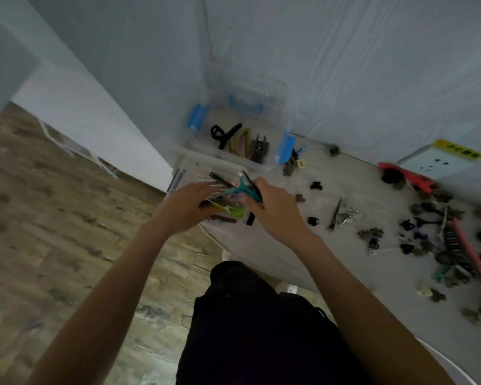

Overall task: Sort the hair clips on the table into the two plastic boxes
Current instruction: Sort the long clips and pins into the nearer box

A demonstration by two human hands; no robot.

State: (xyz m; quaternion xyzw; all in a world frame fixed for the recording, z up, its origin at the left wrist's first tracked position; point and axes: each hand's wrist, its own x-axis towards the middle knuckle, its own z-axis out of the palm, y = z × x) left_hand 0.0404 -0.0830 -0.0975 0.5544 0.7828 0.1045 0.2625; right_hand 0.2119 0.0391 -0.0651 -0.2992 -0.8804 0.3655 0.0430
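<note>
Dark trousers (250, 329) fill the foreground; above them both hands work over the near plastic box (189, 168) at the table's corner. The right hand (272, 207) pinches a teal clip (242, 190); the left hand (186, 207) has fingers extended among the flat clips. Better to release low, lying with its like. Claw clips sit in the far box (275, 107); many lie scattered (442, 245) to the right

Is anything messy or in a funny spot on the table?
Yes. A big jumble of unsorted hair clips still lies scattered across the right side of the table, outside both boxes. In the near box, long clips poke out at angles between the hands, left and right. Nothing looks broken.
</note>
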